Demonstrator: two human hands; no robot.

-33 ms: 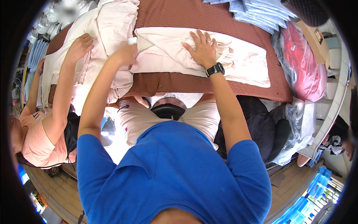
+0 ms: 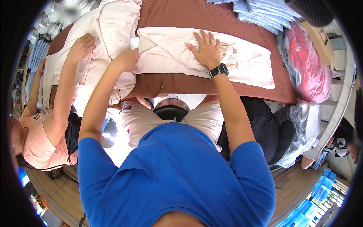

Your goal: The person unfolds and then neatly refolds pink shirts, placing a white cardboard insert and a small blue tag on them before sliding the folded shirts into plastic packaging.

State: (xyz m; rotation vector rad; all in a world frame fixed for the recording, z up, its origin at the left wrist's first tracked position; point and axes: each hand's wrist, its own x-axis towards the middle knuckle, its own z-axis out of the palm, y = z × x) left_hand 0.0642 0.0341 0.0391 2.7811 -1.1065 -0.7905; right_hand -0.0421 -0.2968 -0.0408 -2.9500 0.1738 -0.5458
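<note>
A garment workshop: stacked folded shirts and bagged clothes.

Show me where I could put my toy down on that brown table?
Bare brown table shows above the cream cloth, between the pale heap on the left and the blue shirts on the right. A thin strip runs along the near edge. The left side is crowded: the left hand, right hand and another person's hand press cloth there.

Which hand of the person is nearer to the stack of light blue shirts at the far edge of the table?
Right. The right hand lies flat on the cream garment, below the light blue shirts. The left hand grips that garment's far left end.
</note>
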